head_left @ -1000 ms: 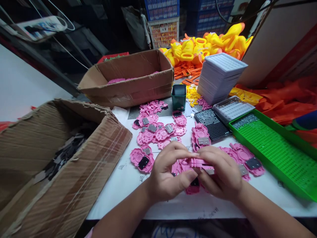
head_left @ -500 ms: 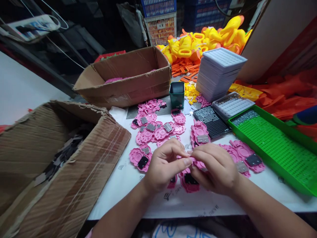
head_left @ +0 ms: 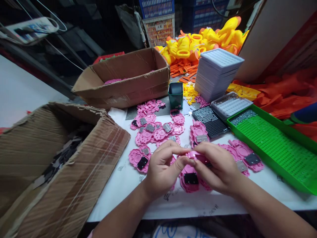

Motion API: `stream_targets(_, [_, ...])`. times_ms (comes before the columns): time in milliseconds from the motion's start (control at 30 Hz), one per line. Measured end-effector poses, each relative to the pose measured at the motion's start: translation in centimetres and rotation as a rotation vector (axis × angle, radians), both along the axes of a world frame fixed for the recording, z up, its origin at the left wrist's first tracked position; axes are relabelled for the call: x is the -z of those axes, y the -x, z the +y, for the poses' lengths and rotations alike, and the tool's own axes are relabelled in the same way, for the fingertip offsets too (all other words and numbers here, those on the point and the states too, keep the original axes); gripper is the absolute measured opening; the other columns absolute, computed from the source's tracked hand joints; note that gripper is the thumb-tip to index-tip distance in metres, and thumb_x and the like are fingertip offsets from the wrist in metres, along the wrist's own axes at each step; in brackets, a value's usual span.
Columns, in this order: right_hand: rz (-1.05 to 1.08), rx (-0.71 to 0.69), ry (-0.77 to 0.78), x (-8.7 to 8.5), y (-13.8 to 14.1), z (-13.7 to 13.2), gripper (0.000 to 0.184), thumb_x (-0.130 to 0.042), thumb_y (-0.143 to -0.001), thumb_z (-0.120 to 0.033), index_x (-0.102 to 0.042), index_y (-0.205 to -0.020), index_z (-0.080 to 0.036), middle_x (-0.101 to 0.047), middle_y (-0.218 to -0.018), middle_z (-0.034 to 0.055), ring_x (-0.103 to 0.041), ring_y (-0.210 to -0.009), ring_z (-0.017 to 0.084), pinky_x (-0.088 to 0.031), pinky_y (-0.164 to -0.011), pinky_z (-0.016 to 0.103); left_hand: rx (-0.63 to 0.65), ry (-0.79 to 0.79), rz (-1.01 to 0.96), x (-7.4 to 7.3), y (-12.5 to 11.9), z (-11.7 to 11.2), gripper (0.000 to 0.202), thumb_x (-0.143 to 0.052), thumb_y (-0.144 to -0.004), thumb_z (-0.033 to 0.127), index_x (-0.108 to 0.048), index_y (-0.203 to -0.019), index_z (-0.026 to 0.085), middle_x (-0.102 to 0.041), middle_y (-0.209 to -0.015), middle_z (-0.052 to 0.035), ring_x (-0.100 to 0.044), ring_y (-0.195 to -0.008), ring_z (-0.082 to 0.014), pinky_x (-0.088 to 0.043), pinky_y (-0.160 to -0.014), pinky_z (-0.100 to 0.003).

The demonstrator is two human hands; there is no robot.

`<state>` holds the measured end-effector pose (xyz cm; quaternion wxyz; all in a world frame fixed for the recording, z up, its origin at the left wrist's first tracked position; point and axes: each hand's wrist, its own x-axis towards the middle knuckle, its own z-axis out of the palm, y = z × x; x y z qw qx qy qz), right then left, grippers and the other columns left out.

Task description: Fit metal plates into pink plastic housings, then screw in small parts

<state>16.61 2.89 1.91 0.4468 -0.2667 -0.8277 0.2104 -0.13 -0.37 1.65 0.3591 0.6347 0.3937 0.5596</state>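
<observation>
Between my fingertips, just above the table (head_left: pixel 119 185), is a pink part (head_left: pixel 192 154), clamped by both my left hand (head_left: pixel 163 169) and my right hand (head_left: pixel 220 168), forefingers over the top and thumbs on the near side. My fingers cover most of it, so its full outline cannot be told. It looks like thin moulded plastic: light, I judge, stiff enough for a firm pinch, smooth enough to slide, and likely to crack if bent hard. The rim seems the place to grip, a thumb and forefinger at each end, with pressure kept even.

Below my fingertips lies a pink shell (head_left: pixel 188 189) bearing a black plate (head_left: pixel 191 178). Other shells (head_left: pixel 135 157) spread to the left of my left fingers and beyond them, with more just right of my right knuckles. Farther out past my right fingers sit a black tray (head_left: pixel 216 128) and, near it, a green tray (head_left: pixel 274 148). Beyond my fingertips stand a dark cup (head_left: pixel 175 99) and a white stack (head_left: pixel 210 79).
</observation>
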Motion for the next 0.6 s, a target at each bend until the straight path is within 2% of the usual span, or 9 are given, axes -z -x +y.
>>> stream_targets(233, [0.005,-0.009,-0.018,0.0,0.0,0.1,0.003,-0.055,-0.084,-0.016,-0.054,-0.087,-0.016,-0.059,-0.066,0.0009,-0.051,-0.057,0.010,-0.041,-0.052,0.022,0.002,-0.085,0.073,-0.4,0.3,0.4,0.018,-0.064,-0.082,0.016,-0.070,-0.099,0.018,-0.059,-0.076,-0.0043,-0.056,-0.071,-0.0137,-0.047,-0.063,-0.026])
stream_targets(400, [-0.024,0.007,-0.124,0.4,-0.2,0.1,0.011,-0.052,-0.084,-0.014,-0.054,-0.095,-0.016,-0.063,-0.075,0.0051,-0.057,-0.067,0.014,-0.047,-0.059,0.027,0.027,-0.303,0.272,-0.3,1.2,1.0,0.025,-0.062,-0.084,0.022,-0.065,-0.108,0.015,-0.060,-0.084,-0.0072,-0.057,-0.078,-0.0163,-0.050,-0.068,-0.031])
stream_targets(600, [-0.050,-0.010,-0.245,0.2,-0.4,0.0,0.014,-0.054,-0.084,-0.013,-0.054,-0.098,-0.014,-0.065,-0.079,0.0085,-0.055,-0.067,0.016,-0.047,-0.059,0.029,0.015,-0.448,0.416,-0.7,1.3,0.9,0.018,-0.052,-0.090,0.026,-0.059,-0.098,0.011,-0.057,-0.082,-0.0080,-0.054,-0.077,-0.0167,-0.049,-0.069,-0.032])
